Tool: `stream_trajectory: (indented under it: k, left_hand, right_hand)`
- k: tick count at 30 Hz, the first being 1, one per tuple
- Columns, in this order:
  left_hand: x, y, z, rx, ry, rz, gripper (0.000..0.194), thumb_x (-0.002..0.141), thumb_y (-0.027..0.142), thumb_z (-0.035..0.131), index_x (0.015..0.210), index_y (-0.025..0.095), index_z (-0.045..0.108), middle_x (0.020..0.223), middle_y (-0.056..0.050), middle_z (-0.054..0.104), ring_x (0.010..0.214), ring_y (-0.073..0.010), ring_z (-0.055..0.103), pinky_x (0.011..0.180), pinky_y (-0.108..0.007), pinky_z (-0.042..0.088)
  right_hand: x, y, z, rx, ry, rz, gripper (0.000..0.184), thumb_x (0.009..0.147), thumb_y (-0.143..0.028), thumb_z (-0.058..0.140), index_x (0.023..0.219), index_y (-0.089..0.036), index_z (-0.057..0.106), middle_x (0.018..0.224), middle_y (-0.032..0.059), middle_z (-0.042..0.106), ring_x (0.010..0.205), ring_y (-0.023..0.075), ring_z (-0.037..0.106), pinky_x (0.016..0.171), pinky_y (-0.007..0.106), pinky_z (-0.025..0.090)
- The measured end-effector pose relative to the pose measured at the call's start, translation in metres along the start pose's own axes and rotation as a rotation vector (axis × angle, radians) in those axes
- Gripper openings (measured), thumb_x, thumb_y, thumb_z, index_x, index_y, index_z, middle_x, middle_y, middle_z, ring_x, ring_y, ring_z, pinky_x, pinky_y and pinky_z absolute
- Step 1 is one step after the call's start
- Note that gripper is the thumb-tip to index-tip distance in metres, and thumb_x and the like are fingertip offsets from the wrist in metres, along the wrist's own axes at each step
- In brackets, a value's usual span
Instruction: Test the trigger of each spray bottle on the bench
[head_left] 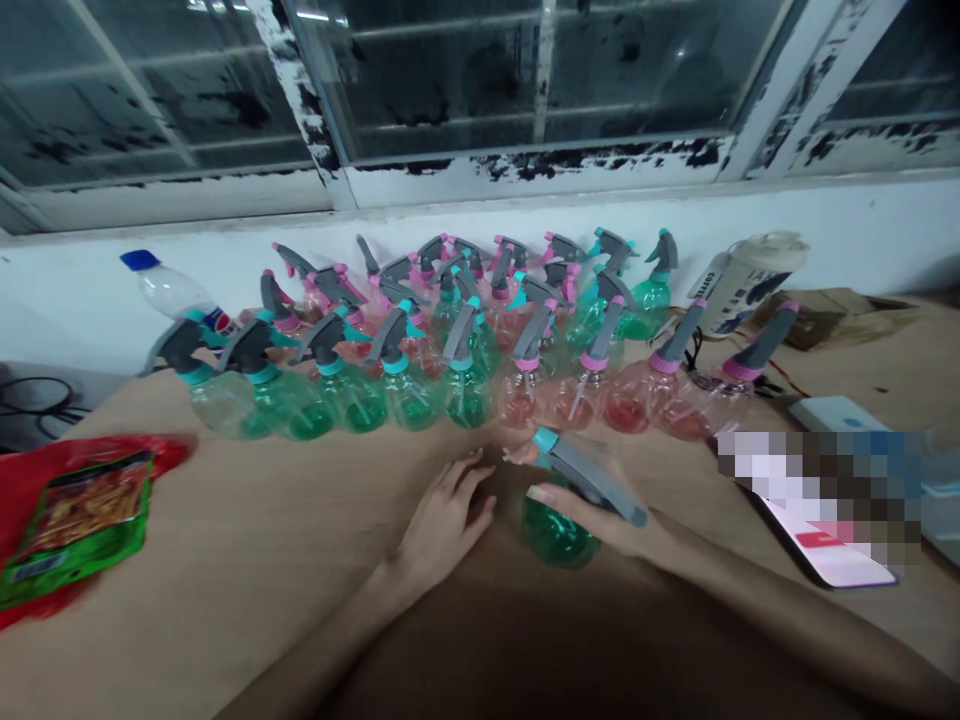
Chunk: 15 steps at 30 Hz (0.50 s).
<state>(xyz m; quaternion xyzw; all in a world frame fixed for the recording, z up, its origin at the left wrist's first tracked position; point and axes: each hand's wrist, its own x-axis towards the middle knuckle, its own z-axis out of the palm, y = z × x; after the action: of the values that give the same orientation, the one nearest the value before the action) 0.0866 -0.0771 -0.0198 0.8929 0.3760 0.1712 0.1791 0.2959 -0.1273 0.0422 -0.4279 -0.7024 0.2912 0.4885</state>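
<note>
My right hand (600,515) is wrapped round a green spray bottle (559,535) with a grey trigger head and teal collar, held upright on the brown table (225,560) in front of me. My left hand (442,520) lies beside it to the left, fingers stretched out flat on the table and holding nothing. Just beyond both hands stand several rows of spray bottles (465,330), green ones to the left and pink ones (637,395) to the right, reaching back to the wall.
A red and green snack packet (71,520) lies at the left edge. A plastic drink bottle with a blue cap (176,290) leans at the back left. A phone (825,545) lies at the right, a white jar (746,280) behind it, with a window above.
</note>
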Motion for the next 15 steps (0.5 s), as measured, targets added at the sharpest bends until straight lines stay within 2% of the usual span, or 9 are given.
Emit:
stream_trajectory:
  k: [2,6,8,11,13,15]
  left_hand:
    - [-0.01,0.009,-0.005,-0.068,-0.044,-0.017,0.045,0.086,0.025,0.055,0.129,0.023,0.043,0.132,-0.009,0.051,0.121,-0.0257,0.051,0.099,-0.044,0.046]
    - [-0.032,0.03,-0.011,-0.126,-0.043,-0.026,0.094,0.07,0.042,0.073,0.144,0.024,0.018,0.139,-0.014,0.044,0.126,-0.0325,0.045,0.098,-0.05,0.046]
    - [-0.04,0.039,-0.012,-0.135,-0.015,-0.046,0.102,0.068,0.049,0.073,0.146,0.023,0.013,0.139,-0.016,0.044,0.126,-0.0333,0.045,0.098,-0.051,0.046]
    - [-0.049,0.045,-0.011,-0.137,0.05,-0.14,0.09,0.07,0.051,0.07,0.142,0.021,0.025,0.129,-0.015,0.052,0.117,-0.0331,0.052,0.092,-0.051,0.05]
    - [-0.057,0.043,-0.011,-0.121,0.104,-0.183,0.073,0.073,0.045,0.069,0.135,0.023,0.038,0.126,-0.014,0.053,0.115,-0.0339,0.053,0.09,-0.053,0.051]
    - [-0.065,0.038,-0.013,-0.109,0.154,-0.205,0.063,0.075,0.04,0.069,0.129,0.024,0.043,0.128,-0.012,0.051,0.116,-0.0343,0.051,0.091,-0.054,0.05]
  right_hand:
    - [0.0,-0.001,0.002,0.018,0.004,-0.008,0.032,0.079,-0.034,0.065,0.109,-0.025,0.061,0.104,0.0051,0.069,0.103,0.0224,0.063,0.089,0.039,0.05]
    - [0.0,-0.002,0.017,0.039,0.022,0.006,0.045,0.074,-0.038,0.07,0.115,-0.025,0.059,0.109,0.0075,0.067,0.103,0.0252,0.063,0.093,0.044,0.048]
    - [0.001,-0.004,0.031,0.05,0.028,-0.016,0.05,0.072,-0.037,0.071,0.119,-0.026,0.056,0.114,0.0075,0.065,0.107,0.0252,0.06,0.096,0.044,0.046]
    - [0.005,-0.012,0.054,0.09,0.028,-0.071,0.057,0.071,-0.034,0.073,0.123,-0.028,0.051,0.118,0.0069,0.062,0.113,0.0244,0.056,0.098,0.043,0.044]
    - [0.01,-0.018,0.07,0.127,0.01,-0.084,0.057,0.071,-0.035,0.072,0.122,-0.028,0.05,0.121,0.0075,0.06,0.115,0.0245,0.055,0.098,0.043,0.044]
    - [0.015,-0.023,0.083,0.16,-0.026,-0.081,0.057,0.07,-0.035,0.072,0.122,-0.028,0.048,0.123,0.0083,0.058,0.116,0.0248,0.054,0.097,0.043,0.045]
